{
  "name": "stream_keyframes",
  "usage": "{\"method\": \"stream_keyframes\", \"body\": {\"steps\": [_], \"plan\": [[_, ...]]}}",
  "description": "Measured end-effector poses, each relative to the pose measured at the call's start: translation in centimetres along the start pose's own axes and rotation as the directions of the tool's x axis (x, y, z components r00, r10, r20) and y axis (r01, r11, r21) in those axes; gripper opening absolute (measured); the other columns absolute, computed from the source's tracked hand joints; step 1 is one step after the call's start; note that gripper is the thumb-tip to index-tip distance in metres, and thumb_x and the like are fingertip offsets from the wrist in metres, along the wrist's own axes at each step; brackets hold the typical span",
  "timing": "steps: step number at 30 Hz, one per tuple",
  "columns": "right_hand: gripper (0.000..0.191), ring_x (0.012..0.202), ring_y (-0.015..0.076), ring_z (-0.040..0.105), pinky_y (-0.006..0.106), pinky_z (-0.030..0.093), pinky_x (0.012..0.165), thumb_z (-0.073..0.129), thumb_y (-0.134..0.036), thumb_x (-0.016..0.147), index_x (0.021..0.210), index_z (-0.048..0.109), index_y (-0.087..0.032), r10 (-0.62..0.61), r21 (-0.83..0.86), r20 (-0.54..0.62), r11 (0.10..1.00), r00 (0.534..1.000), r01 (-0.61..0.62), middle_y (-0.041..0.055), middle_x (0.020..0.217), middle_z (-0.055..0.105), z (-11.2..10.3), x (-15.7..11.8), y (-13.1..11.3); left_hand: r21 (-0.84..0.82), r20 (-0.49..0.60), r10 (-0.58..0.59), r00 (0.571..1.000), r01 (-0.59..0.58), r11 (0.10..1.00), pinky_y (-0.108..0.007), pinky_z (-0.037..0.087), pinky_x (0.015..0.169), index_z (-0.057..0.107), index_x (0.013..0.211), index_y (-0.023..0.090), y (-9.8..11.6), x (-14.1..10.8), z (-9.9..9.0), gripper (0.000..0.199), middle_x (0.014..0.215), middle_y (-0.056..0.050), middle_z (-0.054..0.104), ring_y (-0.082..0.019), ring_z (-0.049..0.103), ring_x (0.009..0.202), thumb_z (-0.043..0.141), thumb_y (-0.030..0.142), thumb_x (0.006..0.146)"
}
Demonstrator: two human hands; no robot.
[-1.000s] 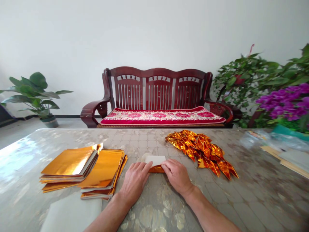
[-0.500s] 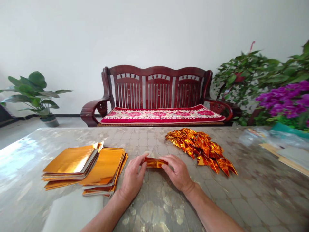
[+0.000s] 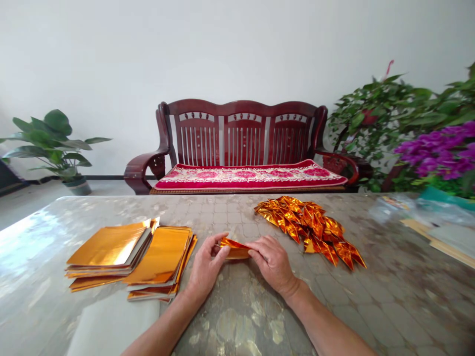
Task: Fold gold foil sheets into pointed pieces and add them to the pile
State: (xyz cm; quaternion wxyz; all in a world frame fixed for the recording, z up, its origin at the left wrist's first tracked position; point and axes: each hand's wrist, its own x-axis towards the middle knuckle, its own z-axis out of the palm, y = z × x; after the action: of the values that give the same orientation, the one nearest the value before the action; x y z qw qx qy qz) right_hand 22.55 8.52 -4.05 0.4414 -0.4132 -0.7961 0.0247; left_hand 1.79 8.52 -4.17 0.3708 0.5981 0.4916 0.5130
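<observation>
— Where's the folded gold foil strip (image 3: 238, 253)?
— Right of the foil-sheet stacks (image 3: 161, 252), left hand (image 3: 206, 263) and right hand (image 3: 273, 263) each pinching one end between thumb and fingers.
— Any risk?
— Uneven pulling could skew the fold or tear it.

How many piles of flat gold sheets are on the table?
2. Both lie to the left of the left hand: the left pile farther out, the right pile nearer the hand. They overlap in view, so some sheets may be hidden.
</observation>
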Motion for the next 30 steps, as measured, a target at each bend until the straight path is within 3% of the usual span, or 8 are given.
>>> {"method": "stream_keyframes", "body": {"steps": [4, 10, 17, 25, 30], "plan": [[0.021, 0.08, 0.0185, 0.062, 0.031, 0.05, 0.073, 0.052, -0.026, 0.096, 0.103, 0.072, -0.025, 0.071, 0.095, -0.001, 0.993, 0.997, -0.071, 0.0036, 0.081, 0.069, 0.3, -0.05, -0.01, 0.066, -0.024, 0.036, 0.999, -0.035, 0.997, -0.025, 0.047, 0.07, 0.07, 0.099, 0.019, -0.2, 0.08, -0.16, 0.026, 0.085, -0.001, 0.064, -0.015, 0.057, 0.073, 0.065, 0.036, 0.079], [0.022, 0.087, 0.0189, 0.066, 0.031, 0.053, 0.08, 0.053, -0.025, 0.093, 0.101, 0.073, -0.025, 0.179, 0.215, 0.007, 0.961, 0.984, -0.176, 0.0039, 0.09, 0.073, 0.58, -0.08, -0.3, -0.121, -0.018, -0.082, 0.996, 0.08, 0.989, -0.021, 0.042, 0.06, 0.064, 0.072, 0.017, -0.21, 0.14, 0.24, 0.027, 0.065, 0.002, 0.06, -0.013, 0.053, 0.063, 0.067, 0.044, 0.077], [0.025, 0.082, 0.0184, 0.068, 0.03, 0.056, 0.076, 0.06, -0.024, 0.085, 0.107, 0.073, -0.022, 0.309, 0.293, 0.041, 0.905, 0.95, -0.307, 0.0046, 0.094, 0.074, 0.68, -0.31, -0.27, -0.283, -0.012, -0.157, 0.988, 0.147, 0.948, -0.021, 0.045, 0.061, 0.062, 0.078, 0.016, 0.0, 0.12, 0.41, 0.028, 0.068, 0.002, 0.062, -0.012, 0.056, 0.062, 0.072, 0.042, 0.072], [0.022, 0.078, 0.0165, 0.065, 0.029, 0.055, 0.073, 0.059, -0.017, 0.083, 0.1, 0.072, -0.022, 0.249, 0.32, 0.006, 0.917, 0.968, -0.238, 0.0046, 0.092, 0.071, 0.96, -0.21, -0.58, -0.321, -0.01, -0.147, 0.989, 0.136, 0.937, -0.023, 0.05, 0.065, 0.064, 0.078, 0.017, -0.69, 0.41, 0.41, 0.028, 0.074, 0.0, 0.069, -0.014, 0.064, 0.067, 0.075, 0.041, 0.068], [0.027, 0.084, 0.0172, 0.064, 0.028, 0.054, 0.072, 0.06, -0.016, 0.082, 0.106, 0.07, -0.022, 0.269, 0.328, 0.036, 0.906, 0.962, -0.266, 0.0054, 0.099, 0.069, 1.0, -0.15, -0.37, -0.312, -0.013, -0.077, 0.997, 0.069, 0.948, -0.026, 0.052, 0.076, 0.066, 0.076, 0.017, -0.84, 0.48, 0.38, 0.02, 0.079, -0.002, 0.071, -0.016, 0.066, 0.076, 0.075, 0.034, 0.069]]}}
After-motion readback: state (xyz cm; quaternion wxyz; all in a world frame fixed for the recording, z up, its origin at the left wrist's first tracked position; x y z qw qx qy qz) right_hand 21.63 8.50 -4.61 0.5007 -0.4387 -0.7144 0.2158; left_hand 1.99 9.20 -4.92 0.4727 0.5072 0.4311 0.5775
